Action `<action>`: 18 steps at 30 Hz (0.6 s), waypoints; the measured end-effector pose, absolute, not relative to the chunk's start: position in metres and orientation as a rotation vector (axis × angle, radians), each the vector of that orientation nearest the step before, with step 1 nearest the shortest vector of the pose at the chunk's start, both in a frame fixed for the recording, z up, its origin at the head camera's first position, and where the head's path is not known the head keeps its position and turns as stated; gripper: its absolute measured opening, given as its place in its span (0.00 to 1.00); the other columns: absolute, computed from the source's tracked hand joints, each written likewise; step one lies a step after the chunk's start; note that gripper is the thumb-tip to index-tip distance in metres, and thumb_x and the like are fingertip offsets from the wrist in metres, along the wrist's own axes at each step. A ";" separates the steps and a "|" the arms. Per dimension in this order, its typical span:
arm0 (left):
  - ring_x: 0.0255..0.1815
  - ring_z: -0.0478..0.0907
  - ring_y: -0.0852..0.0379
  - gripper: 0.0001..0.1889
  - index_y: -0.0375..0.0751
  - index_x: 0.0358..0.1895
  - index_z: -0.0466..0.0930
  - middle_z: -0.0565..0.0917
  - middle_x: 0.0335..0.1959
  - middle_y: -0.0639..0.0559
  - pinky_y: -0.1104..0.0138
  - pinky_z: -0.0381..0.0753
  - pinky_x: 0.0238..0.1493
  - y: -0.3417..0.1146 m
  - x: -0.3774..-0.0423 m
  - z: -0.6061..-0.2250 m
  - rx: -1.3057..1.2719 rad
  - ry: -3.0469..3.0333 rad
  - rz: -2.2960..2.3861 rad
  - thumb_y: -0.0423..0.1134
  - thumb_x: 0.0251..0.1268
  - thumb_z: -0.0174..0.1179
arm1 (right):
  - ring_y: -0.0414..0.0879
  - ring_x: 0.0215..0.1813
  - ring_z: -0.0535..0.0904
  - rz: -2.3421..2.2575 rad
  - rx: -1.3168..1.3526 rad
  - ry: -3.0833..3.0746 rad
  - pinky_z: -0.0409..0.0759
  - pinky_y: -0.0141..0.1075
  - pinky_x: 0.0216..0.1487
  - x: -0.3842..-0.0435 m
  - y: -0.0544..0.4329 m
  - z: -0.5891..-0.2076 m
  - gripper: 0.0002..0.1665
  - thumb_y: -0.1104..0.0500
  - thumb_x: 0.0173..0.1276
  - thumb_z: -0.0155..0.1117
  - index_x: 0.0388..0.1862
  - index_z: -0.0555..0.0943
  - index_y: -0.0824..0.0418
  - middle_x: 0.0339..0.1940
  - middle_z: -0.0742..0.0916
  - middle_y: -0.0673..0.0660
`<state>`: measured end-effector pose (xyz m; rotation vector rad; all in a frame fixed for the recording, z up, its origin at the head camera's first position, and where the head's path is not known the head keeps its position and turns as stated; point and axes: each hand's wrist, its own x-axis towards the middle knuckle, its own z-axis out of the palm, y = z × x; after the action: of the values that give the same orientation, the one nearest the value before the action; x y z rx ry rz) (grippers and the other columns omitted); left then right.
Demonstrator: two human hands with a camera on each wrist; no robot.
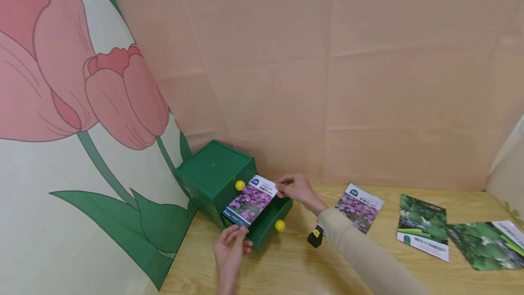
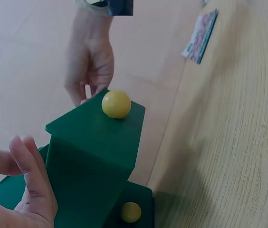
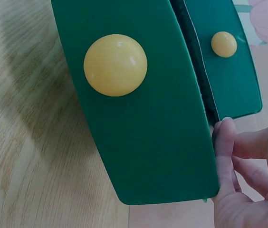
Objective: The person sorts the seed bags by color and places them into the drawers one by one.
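Head view: left hand (image 1: 231, 247), right hand (image 1: 299, 190) pinch one card (image 1: 253, 200) over one drawer (image 1: 267, 237) (three cards (image 1: 423, 224) rightward)

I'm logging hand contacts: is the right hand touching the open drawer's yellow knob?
Apart. In the right wrist view, a bare stretch of the green drawer front lies plainly between the right hand and the knob.

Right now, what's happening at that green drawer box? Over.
Right hand pinching flower packet by an upper corner. Left hand at its lower edge. Packet over open lower drawer. No obstruction visible.
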<state>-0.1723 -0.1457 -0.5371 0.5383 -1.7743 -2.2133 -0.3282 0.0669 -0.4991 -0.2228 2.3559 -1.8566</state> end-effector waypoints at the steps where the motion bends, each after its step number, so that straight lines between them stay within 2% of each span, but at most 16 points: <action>1: 0.21 0.85 0.58 0.14 0.30 0.53 0.78 0.90 0.36 0.49 0.71 0.85 0.22 -0.146 -0.173 -0.537 0.539 -1.771 -2.212 0.33 0.73 0.69 | 0.41 0.31 0.88 -1.859 -0.227 2.359 0.91 0.31 0.36 -0.329 0.066 -0.500 0.10 0.65 0.76 0.68 0.51 0.89 0.70 0.39 0.89 0.61; 12: 0.24 0.86 0.58 0.08 0.31 0.46 0.82 0.91 0.32 0.48 0.72 0.85 0.22 -0.150 -0.178 -0.538 0.556 -1.811 -2.178 0.35 0.76 0.67 | 0.42 0.27 0.86 -1.853 -0.245 2.418 0.91 0.33 0.33 -0.333 0.058 -0.501 0.08 0.65 0.74 0.71 0.46 0.90 0.70 0.34 0.89 0.60; 18: 0.22 0.85 0.59 0.11 0.27 0.46 0.84 0.89 0.26 0.49 0.72 0.84 0.21 -0.152 -0.182 -0.539 0.560 -1.847 -2.122 0.36 0.77 0.65 | 0.44 0.27 0.85 -1.838 -0.223 2.464 0.90 0.34 0.29 -0.334 0.052 -0.501 0.07 0.63 0.72 0.74 0.42 0.91 0.67 0.29 0.90 0.58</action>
<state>-0.1818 -0.1519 -0.5390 0.5605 -1.8465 -2.1218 -0.3339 0.0519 -0.5012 -0.2227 2.4640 -1.8381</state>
